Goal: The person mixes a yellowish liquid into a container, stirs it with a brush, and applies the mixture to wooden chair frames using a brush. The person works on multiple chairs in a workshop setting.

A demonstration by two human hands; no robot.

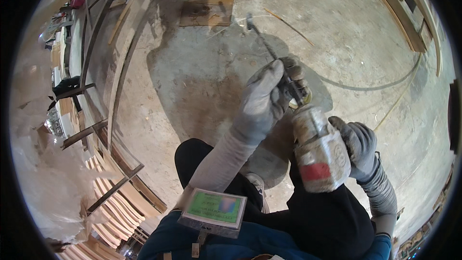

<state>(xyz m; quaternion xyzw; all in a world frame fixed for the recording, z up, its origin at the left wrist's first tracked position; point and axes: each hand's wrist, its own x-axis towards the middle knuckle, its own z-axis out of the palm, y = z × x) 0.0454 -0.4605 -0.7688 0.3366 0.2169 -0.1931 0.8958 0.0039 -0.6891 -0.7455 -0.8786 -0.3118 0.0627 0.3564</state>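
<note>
My left hand (262,98), in a grey glove, is closed round a thin dark rod (265,43). The rod slants up to the left and ends in a small, blurred, dark tip. Its lower end meets the front of a chunky, scuffed whitish tool body (321,151), which has a red patch and what looks like tape round it. A yellowish ring shows where the two meet. My right hand (360,147), also gloved, grips the tool body on its right side; the fingers behind it are partly hidden. Both are held above my knees.
A flat wooden board (208,11) and a thin stick (290,27) lie on the concrete floor (356,33). Curved wooden strips (108,183) stand stacked at left beside a metal frame (115,188). A yellowish cord (397,98) runs along the right. Timber (394,14) lies at upper right.
</note>
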